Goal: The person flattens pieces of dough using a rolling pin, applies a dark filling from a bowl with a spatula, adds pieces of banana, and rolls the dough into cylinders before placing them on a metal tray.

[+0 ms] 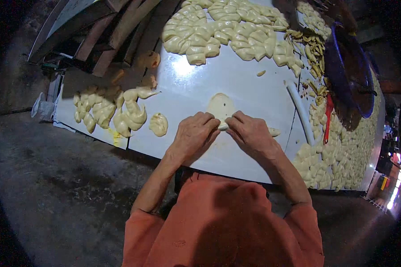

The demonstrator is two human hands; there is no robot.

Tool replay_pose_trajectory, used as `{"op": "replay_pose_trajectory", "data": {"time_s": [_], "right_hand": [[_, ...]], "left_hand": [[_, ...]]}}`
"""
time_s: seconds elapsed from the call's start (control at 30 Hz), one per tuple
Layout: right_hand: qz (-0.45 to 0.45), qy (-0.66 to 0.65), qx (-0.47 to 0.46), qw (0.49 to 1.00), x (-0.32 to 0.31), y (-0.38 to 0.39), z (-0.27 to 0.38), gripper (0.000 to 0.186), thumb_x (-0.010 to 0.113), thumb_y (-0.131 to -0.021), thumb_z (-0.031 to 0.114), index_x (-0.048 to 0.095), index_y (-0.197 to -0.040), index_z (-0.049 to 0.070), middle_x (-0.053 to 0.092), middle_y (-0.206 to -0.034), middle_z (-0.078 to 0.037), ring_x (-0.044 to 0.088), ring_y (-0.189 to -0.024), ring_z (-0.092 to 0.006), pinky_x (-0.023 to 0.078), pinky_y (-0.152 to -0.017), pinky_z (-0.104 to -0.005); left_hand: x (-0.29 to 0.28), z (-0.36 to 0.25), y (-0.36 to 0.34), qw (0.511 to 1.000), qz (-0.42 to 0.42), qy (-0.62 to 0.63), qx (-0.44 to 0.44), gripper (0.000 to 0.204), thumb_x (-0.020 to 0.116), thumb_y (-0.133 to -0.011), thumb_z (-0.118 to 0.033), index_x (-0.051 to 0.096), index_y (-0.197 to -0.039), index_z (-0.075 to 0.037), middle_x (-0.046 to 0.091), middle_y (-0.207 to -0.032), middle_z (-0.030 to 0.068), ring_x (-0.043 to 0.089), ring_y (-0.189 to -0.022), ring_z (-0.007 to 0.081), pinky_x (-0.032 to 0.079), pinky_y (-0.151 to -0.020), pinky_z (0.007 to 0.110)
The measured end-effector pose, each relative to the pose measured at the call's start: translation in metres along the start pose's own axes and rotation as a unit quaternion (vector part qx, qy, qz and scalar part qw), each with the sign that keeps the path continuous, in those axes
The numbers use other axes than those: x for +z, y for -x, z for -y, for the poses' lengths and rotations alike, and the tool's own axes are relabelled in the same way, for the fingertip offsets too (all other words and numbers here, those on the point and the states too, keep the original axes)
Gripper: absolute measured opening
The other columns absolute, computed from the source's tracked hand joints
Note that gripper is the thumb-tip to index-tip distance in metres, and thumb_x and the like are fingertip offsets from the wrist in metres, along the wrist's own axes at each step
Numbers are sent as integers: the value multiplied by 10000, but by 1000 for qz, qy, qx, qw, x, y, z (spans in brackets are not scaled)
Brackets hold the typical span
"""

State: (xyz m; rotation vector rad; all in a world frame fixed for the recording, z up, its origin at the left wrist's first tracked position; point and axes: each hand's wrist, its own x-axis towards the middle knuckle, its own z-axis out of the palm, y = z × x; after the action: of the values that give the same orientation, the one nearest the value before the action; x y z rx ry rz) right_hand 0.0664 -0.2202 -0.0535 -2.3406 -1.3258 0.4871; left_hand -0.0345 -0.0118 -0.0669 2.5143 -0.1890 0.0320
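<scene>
A flattened oval of pale dough lies on the white tabletop in front of me, with a small dark spot on it. Its near edge is folded up into a short roll. My left hand pinches the left end of that folded edge. At the right end, my right hand grips the same edge with bent fingers. A small piece of dough shows just past my right hand. To the left of my left hand rests a single round dough lump.
More dough lumps lie at the left. Rows of shaped dough pieces cover the far side, and many small ones the right. A white rod, a red-handled tool and a purple basin are also right. Wooden racks stand far left.
</scene>
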Motion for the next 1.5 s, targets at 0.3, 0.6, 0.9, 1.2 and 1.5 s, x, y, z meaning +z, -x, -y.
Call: {"op": "replay_pose_trajectory", "data": {"time_s": [0.3,0.6,0.9,1.2,1.5], "right_hand": [[-63,-32,81,994,2,-15,-17,200,595,-1038,256,614,-1082,62,655,-1005,-168,689,-857,-403,550,-737,-514],[-52,2,-49,997,7,-1,-21,265,652,-1000,344,648,-1090,95,626,-944,-94,686,-775,-312,560,-649,-457],[-84,-14,55,995,2,-16,-23,239,630,-1020,278,649,-1088,50,640,-950,-129,690,-814,-346,568,-677,-462],[-64,-29,-5,998,4,-15,-33,210,682,-982,250,685,-1118,90,664,-1020,-101,707,-832,-299,576,-676,-431],[-143,-9,-41,989,0,-25,-33,464,672,-987,357,637,-1331,47,659,-1292,-144,648,-1147,-346,525,-964,-466]], "left_hand": [[3,10,-11,996,-21,32,-85,154,675,-967,-204,715,-1055,-84,715,-967,112,693,-919,348,553,-779,477],[-2,15,6,998,-46,-4,45,251,755,-922,-221,694,-1125,-87,674,-1086,64,647,-976,249,505,-788,403],[-2,26,-6,996,-89,20,2,215,756,-917,-178,708,-1102,-80,683,-929,84,653,-846,282,526,-740,410],[1,31,-12,996,-81,-10,22,350,831,-841,-174,751,-1181,-154,716,-1004,73,691,-897,274,560,-751,406],[1,35,-17,993,-4,-105,53,677,632,-979,-517,548,-1472,-60,537,-1525,144,494,-1400,312,399,-1116,499]]}}
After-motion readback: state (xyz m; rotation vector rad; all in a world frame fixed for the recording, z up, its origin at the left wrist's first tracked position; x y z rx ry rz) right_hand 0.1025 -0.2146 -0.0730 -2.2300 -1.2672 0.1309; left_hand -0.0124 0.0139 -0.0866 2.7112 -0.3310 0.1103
